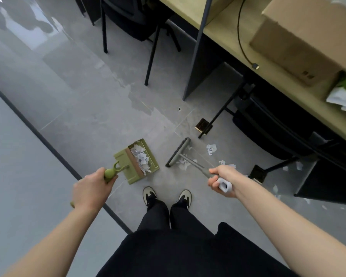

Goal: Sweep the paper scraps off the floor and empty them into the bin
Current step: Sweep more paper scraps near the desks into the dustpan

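From above, looking down past the person's dark trousers and two shoes (167,196), both arms reach forward over the grey floor (88,120). The left hand (92,188) has its fingers curled round the top of the green dustpan handle (112,172), and the dustpan (137,161) sits on the floor just ahead of the left shoe, its tray already holding a heap of white paper scraps (141,158). The right hand (221,179) is wrapped round the grey broom handle near its white end grip (225,184), and the handle slants forward and to the left down to the broom head (178,151). That head lies with its long axis running away from the person, roughly parallel to the dustpan's open side and a little apart from it on the right. A small clump of loose scraps (183,163) lies against the handle side of the head, and more loose paper (211,149) is strewn to the right, toward the black chair base (258,173) and under the desk edge (248,62). So the remaining litter lies on the right hand's side, beyond the broom from the pan, and I would judge the next stroke must draw it leftward across the gap into the tray. No bin is in sight.
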The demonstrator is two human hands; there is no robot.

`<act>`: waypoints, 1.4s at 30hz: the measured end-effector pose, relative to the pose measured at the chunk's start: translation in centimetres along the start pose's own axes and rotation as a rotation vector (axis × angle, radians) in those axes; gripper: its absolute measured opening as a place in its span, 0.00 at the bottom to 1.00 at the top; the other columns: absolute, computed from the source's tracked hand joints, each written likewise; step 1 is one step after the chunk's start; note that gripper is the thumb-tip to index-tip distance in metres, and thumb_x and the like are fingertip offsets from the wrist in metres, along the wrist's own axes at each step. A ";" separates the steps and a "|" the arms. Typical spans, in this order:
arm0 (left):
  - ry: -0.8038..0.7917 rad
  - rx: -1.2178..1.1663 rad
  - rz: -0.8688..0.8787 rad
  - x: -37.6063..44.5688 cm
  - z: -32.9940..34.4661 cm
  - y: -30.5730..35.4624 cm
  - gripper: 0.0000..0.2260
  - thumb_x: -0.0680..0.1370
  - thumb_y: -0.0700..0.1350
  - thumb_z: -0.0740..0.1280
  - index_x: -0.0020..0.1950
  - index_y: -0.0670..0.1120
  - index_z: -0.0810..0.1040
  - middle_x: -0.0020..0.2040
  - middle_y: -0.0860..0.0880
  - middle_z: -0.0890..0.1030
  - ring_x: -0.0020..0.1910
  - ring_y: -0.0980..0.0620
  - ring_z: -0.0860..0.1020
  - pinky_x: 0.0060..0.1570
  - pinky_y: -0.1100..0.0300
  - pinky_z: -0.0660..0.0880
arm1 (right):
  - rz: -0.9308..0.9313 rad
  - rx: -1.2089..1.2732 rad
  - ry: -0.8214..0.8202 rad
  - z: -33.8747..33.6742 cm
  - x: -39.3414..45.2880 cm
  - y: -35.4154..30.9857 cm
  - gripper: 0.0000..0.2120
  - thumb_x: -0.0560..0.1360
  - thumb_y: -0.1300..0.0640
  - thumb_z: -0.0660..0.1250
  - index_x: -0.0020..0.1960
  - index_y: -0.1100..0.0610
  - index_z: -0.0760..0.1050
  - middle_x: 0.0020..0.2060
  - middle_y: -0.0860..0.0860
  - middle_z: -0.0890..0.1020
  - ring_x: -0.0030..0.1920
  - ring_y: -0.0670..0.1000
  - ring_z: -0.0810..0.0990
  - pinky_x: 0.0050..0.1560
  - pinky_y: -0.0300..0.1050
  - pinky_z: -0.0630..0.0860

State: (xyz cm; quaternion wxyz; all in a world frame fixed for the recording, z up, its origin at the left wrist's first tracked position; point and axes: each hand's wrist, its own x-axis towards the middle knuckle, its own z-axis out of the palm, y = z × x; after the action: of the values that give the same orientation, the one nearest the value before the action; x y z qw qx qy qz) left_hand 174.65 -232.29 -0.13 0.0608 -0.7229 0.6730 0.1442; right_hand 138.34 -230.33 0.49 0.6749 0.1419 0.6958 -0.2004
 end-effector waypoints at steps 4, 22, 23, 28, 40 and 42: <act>0.040 -0.022 0.036 -0.5 0.5 2.4 0.21 0.75 0.58 0.70 0.34 0.44 0.70 0.24 0.49 0.69 0.24 0.43 0.71 0.27 0.56 0.70 | -0.031 0.049 -0.015 -3.3 -1.4 -1.0 0.03 0.81 0.62 0.56 0.50 0.56 0.66 0.32 0.50 0.64 0.17 0.44 0.64 0.15 0.31 0.61; -0.028 0.000 0.095 -1.9 2.1 8.3 0.22 0.76 0.64 0.62 0.38 0.45 0.74 0.28 0.49 0.74 0.29 0.42 0.75 0.31 0.55 0.74 | -0.165 -0.650 0.343 -12.7 -6.1 -2.4 0.08 0.77 0.67 0.59 0.40 0.60 0.67 0.32 0.55 0.68 0.23 0.49 0.66 0.23 0.33 0.64; -0.026 -0.001 0.104 -1.8 2.2 8.2 0.22 0.76 0.64 0.63 0.38 0.45 0.74 0.28 0.49 0.74 0.29 0.42 0.75 0.31 0.55 0.74 | -0.153 -0.652 0.347 -12.8 -6.1 -2.1 0.09 0.78 0.66 0.59 0.39 0.60 0.67 0.31 0.54 0.68 0.24 0.49 0.66 0.24 0.33 0.63; -0.028 -0.002 0.123 -1.5 2.1 7.9 0.22 0.76 0.65 0.63 0.36 0.46 0.72 0.26 0.50 0.73 0.27 0.44 0.74 0.29 0.56 0.74 | -0.131 -0.632 0.416 -12.9 -5.0 -1.1 0.07 0.76 0.68 0.56 0.43 0.60 0.69 0.34 0.55 0.68 0.26 0.50 0.66 0.23 0.32 0.64; -0.023 -0.003 0.106 -1.2 1.6 6.2 0.22 0.76 0.61 0.67 0.34 0.44 0.70 0.24 0.52 0.69 0.25 0.44 0.70 0.27 0.58 0.67 | -0.102 -0.617 0.387 -9.9 -1.0 -0.4 0.07 0.75 0.68 0.54 0.48 0.59 0.68 0.43 0.57 0.69 0.29 0.50 0.64 0.24 0.33 0.64; -0.021 -0.003 0.096 -1.1 1.6 5.8 0.21 0.76 0.61 0.66 0.34 0.45 0.70 0.24 0.51 0.70 0.25 0.44 0.71 0.27 0.57 0.69 | -0.114 -0.610 0.344 -8.9 -1.6 -0.4 0.09 0.74 0.68 0.54 0.49 0.58 0.68 0.44 0.57 0.67 0.29 0.50 0.64 0.23 0.33 0.65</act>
State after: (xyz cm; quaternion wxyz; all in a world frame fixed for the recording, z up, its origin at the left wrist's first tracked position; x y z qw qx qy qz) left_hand 168.63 -231.32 -0.76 0.0598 -0.6882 0.7061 0.1555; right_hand 130.40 -226.41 2.17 0.5471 -0.0735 0.8338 0.0062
